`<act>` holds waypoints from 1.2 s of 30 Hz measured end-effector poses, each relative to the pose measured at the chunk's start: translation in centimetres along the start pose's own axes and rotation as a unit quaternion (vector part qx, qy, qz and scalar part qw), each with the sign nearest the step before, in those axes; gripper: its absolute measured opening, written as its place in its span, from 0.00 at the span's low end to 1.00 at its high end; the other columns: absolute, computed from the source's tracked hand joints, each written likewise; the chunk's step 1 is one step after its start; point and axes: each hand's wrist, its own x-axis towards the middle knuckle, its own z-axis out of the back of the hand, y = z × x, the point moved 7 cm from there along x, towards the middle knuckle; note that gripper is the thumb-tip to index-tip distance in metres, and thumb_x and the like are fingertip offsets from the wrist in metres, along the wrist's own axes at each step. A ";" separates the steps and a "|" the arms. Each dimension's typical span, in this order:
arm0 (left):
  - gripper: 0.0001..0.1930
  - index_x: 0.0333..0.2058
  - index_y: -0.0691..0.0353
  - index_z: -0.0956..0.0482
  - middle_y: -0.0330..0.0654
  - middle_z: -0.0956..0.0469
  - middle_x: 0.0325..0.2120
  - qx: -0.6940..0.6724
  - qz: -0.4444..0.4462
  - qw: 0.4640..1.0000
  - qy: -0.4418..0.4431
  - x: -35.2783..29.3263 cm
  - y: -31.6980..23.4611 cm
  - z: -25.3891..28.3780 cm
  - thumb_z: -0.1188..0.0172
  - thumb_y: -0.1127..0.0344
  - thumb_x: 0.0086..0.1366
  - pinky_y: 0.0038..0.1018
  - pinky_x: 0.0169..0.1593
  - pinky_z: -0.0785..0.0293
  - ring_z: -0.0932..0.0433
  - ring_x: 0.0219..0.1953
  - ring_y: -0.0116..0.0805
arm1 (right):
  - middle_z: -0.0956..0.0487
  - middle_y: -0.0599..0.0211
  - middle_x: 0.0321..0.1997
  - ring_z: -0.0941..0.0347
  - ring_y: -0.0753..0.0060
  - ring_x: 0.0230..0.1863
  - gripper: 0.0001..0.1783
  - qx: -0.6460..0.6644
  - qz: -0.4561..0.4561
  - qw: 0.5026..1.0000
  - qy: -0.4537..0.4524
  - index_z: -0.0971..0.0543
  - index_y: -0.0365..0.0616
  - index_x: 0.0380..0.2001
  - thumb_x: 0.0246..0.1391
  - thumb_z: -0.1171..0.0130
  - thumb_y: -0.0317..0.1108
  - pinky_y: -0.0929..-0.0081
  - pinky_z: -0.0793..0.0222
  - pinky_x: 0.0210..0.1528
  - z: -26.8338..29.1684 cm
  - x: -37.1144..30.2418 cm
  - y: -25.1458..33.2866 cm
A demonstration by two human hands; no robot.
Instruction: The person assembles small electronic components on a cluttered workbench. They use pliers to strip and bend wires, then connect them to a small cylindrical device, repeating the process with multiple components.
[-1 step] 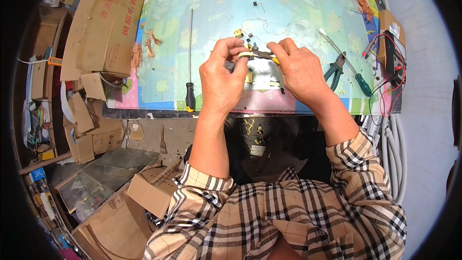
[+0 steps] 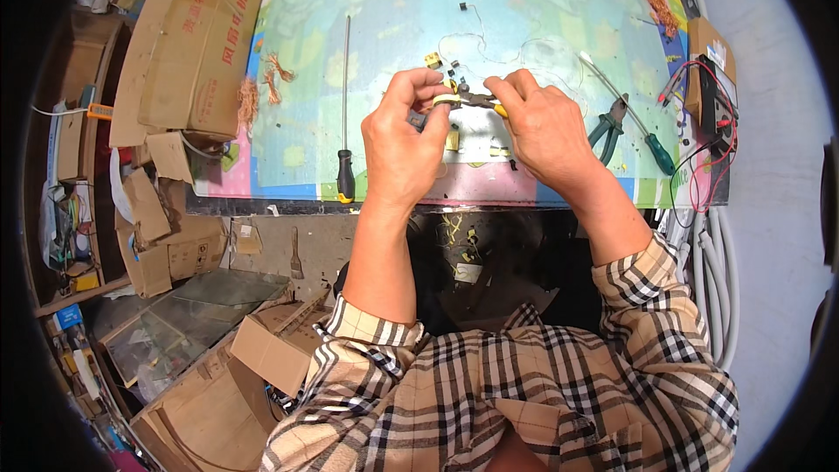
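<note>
Above the near middle of the table, my left hand (image 2: 402, 140) pinches a small part wrapped in yellow tape (image 2: 447, 99) between thumb and fingers. My right hand (image 2: 549, 127) is closed on pliers (image 2: 477, 100) with dark jaws and yellow on the handles. The jaws point left and meet the taped part; my fingers partly hide the contact. Just beyond the hands lie a yellow block-shaped component (image 2: 433, 59) and several tiny dark bits. A thin wire (image 2: 482, 35) curls across the mat from there. Another yellow piece (image 2: 452, 139) lies beneath, between my hands.
To the left lies a long screwdriver (image 2: 345, 177) with a black handle. Green-handled cutters (image 2: 608, 131) and a green screwdriver (image 2: 660, 155) lie right. Copper wire bundles (image 2: 658, 10) sit at both sides. A cardboard box (image 2: 188, 44) stands left; a meter with leads (image 2: 715, 105) stands right.
</note>
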 end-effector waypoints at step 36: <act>0.12 0.38 0.67 0.24 0.38 0.21 0.29 -0.134 0.110 0.983 0.064 -0.1 1.8 0.7 0.40 0.84 0.54 0.20 0.37 0.28 0.27 0.30 0.21 | 0.28 0.54 0.29 0.27 0.50 0.23 0.04 0.042 0.032 0.997 0.055 0.29 0.38 0.31 0.50 0.49 0.24 0.59 0.31 0.23 -0.9 -1.1 1.4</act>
